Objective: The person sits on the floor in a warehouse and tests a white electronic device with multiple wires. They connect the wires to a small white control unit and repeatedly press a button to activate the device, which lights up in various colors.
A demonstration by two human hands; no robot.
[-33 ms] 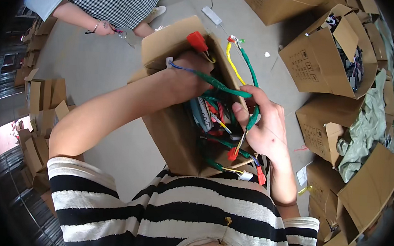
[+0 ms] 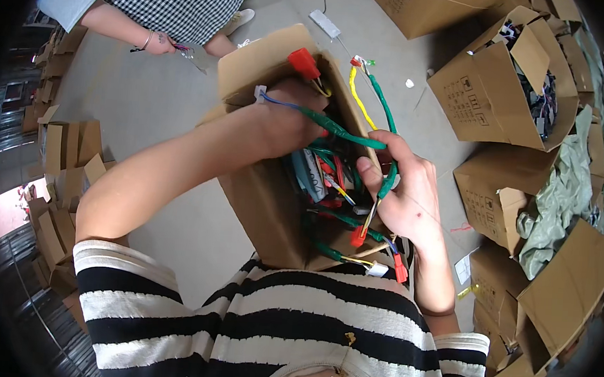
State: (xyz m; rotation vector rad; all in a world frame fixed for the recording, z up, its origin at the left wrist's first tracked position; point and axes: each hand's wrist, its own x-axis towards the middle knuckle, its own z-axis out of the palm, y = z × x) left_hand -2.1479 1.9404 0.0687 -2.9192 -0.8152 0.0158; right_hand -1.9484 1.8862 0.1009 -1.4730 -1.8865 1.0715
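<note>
Grey floor [image 2: 175,102] around the open carton [image 2: 251,209] — left hand [image 2: 293,114] is inside it, fingers hidden, can't tell its grip. Right hand [image 2: 408,185] pinches green-sleeved harness [image 2: 348,134] at carton's right rim — presumably steadying it there; red connector [image 2: 302,63] near carton's far end.

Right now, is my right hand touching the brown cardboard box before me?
Touching: the head view shows your right hand gripping the box's rim, fingers on both sides.
</note>
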